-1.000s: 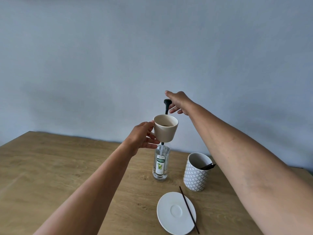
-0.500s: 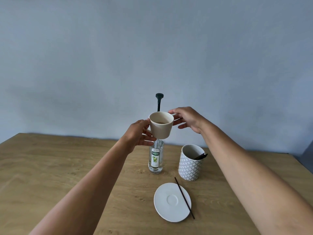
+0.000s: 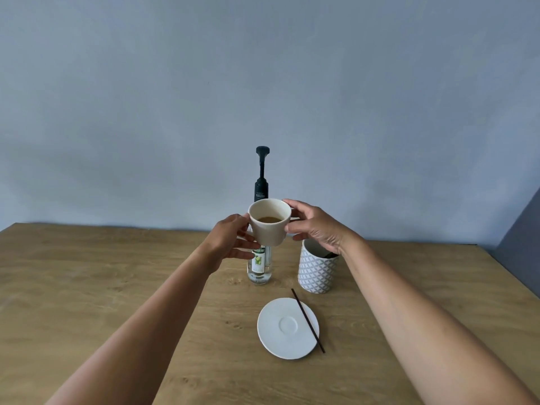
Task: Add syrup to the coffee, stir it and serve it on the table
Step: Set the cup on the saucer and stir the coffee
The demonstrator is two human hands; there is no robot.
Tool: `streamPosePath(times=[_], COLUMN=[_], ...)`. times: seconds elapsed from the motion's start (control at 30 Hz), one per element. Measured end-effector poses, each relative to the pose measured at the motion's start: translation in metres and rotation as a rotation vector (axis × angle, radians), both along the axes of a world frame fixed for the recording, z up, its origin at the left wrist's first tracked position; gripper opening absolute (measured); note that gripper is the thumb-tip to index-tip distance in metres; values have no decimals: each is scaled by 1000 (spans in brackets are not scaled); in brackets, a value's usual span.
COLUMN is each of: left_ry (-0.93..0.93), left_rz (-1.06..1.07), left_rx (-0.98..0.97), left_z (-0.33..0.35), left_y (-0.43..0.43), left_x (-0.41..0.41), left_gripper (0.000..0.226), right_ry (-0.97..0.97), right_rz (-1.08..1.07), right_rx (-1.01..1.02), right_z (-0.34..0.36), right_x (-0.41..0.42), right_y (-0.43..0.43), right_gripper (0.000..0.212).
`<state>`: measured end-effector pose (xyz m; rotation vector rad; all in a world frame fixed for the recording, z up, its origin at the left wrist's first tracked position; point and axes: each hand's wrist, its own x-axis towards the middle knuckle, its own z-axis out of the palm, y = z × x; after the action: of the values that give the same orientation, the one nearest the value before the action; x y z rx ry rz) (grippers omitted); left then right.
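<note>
A cream coffee cup (image 3: 270, 229) with brown coffee inside is held in the air in front of the syrup bottle (image 3: 259, 266). My left hand (image 3: 232, 241) grips it from the left. My right hand (image 3: 317, 226) touches its right side with fingers spread around the wall. The clear bottle has a green label and a tall black pump (image 3: 262, 173) rising behind the cup. A white saucer (image 3: 280, 334) lies on the wooden table (image 3: 117, 287) below, with a thin dark stir stick (image 3: 307, 319) resting across its right edge.
A white patterned mug (image 3: 317, 271) stands right of the bottle, a dark utensil inside it, partly hidden by my right wrist. A blue-grey wall stands behind the table's far edge. A dark panel (image 3: 523, 252) shows at the far right.
My right hand has left the pump top and come down to the cup's right side. The cup has dropped lower, away from under the pump nozzle.
</note>
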<state>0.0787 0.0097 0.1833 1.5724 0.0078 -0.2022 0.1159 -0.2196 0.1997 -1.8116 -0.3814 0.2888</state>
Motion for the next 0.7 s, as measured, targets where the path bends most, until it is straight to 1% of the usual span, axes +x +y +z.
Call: streamPosePath(times=[0.1,0.2,0.37,0.5,0.7], left_ry=[20,49,98,134,144], left_rz=[-1,4,-4,5,3], left_rx=[42,58,112,170,267], left_z=[-15,-35,-73,-106,-141], left_y=[-1,-4,-11,-18,-32], left_x=[-8,-17,-28,-36,-47], left_gripper=[43,42,29,26,24], right_ry=[-14,-9,22,49,130], right_rz=[-44,-85,-113,-145,-164], right_rx=[-10,-14,-65,-123,-140], right_z=[-21,-46,-88,-120,-156], right_x=[-8,-17,-34,-48,-63], right_y=[-2,-4,-7,-11,-20], right_gripper=[75,80,78,83,83])
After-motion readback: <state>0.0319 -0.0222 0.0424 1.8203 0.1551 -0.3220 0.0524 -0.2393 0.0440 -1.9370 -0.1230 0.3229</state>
